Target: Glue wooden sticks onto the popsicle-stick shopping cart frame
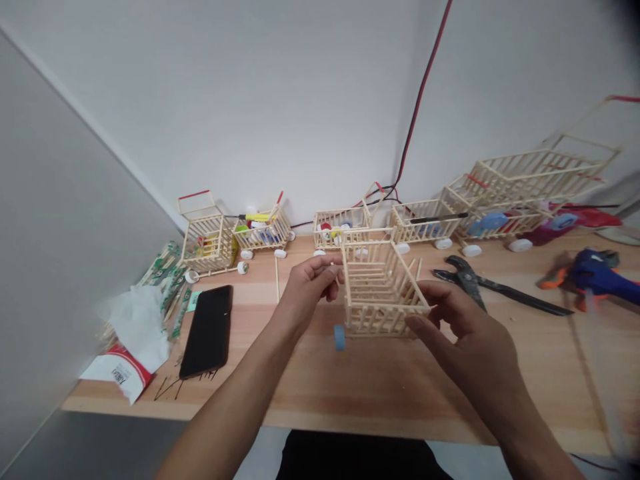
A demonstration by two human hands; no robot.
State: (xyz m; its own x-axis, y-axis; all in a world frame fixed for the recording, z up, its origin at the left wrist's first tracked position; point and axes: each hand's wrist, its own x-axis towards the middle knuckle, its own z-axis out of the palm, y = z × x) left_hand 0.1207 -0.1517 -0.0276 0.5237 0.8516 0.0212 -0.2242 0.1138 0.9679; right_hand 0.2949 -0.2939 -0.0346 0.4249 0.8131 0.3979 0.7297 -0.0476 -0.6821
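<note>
A small cart basket built of thin wooden sticks (377, 287) is held over the wooden table (380, 387). My left hand (310, 283) pinches its upper left rim with closed fingers. My right hand (463, 327) grips the basket's lower right corner, thumb and fingers curled on the sticks. A blue bottle cap (339, 337) stands on edge at the basket's lower left corner.
Several finished stick carts (207, 240) with white cap wheels line the back wall. A black phone (208, 330), a tissue pack (127, 353) and stick wrappers lie at the left. Black pliers (493, 287) and a blue glue gun (597, 273) lie at the right.
</note>
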